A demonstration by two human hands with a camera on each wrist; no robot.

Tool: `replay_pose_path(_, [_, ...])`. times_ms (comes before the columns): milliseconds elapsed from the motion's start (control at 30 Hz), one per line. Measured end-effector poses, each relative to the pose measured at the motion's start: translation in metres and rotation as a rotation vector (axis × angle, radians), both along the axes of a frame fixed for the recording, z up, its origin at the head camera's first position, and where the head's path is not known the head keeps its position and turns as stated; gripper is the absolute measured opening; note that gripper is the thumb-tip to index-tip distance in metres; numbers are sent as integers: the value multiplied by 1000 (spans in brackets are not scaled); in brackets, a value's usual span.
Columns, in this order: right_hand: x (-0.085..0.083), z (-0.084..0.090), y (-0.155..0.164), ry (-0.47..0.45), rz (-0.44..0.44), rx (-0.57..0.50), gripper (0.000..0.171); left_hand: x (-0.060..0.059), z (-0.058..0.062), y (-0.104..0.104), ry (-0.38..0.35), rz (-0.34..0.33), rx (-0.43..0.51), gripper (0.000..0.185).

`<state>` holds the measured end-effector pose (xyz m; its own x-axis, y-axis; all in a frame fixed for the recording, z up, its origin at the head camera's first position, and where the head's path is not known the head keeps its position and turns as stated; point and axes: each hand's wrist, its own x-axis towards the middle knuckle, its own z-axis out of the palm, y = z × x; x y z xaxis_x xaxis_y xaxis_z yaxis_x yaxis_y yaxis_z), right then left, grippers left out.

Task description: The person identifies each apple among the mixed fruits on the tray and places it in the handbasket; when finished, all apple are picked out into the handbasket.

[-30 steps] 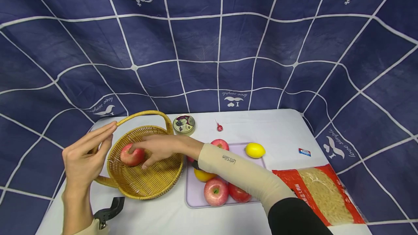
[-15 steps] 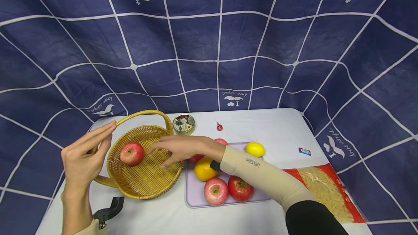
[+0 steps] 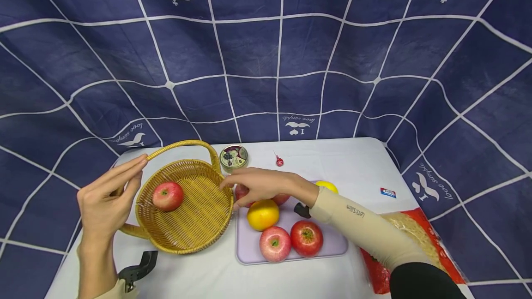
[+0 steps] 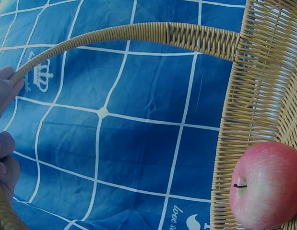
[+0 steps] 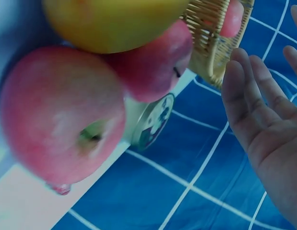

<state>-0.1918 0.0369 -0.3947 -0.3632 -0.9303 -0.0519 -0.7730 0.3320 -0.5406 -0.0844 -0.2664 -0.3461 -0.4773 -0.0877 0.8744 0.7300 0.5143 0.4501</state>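
My left hand grips the arched handle of a round wicker basket at the left. Inside the basket lies one red apple. Over the gap between basket and lilac tray, my right hand hovers with loosely bent fingers, holding nothing; its bare palm shows in the right wrist view. The tray bears a pink apple, a red pomegranate, an orange-yellow fruit and a lemon. Two more apples there are partly hidden by my right hand.
Behind the tray stand a round tin and a red lollipop. A small blue-and-red packet lies to the right. My right sleeve partly covers a red bag of pale pieces. A blue checked cloth hangs behind the table.
My right hand has let go of the apple in the basket and moved right, out over the tray's left side. My left hand stays on the handle.
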Motion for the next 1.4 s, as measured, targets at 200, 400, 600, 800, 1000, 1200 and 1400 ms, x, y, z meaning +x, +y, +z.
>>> replay_pose_path(200, [7, -2, 30, -77, -56, 17, 48, 1, 0, -1, -13, 10, -12, 15])
replay_pose_path(400, [16, -7, 55, -112, -95, 16, 44, 3, -1, -3, 0, 2, 2, 14])
replay_pose_path(600, [30, -16, 77, -115, -103, -10, 44, 5, -2, -4, -14, -1, -2, 14])
replay_pose_path(800, [44, -20, 100, -106, -128, 14, 47, 6, -3, -4, -14, -3, -5, 13])
replay_pose_path(1000, [57, -30, 124, -126, -148, 37, 44, 4, -2, -3, -16, -1, -6, 15])
replay_pose_path(1200, [69, -40, 142, -142, -201, 47, 45, 2, 0, -2, -18, -2, -11, 16])
replay_pose_path(1400, [78, -43, 158, -145, -256, 76, 46, 2, 1, -1, -28, -3, -19, 17])
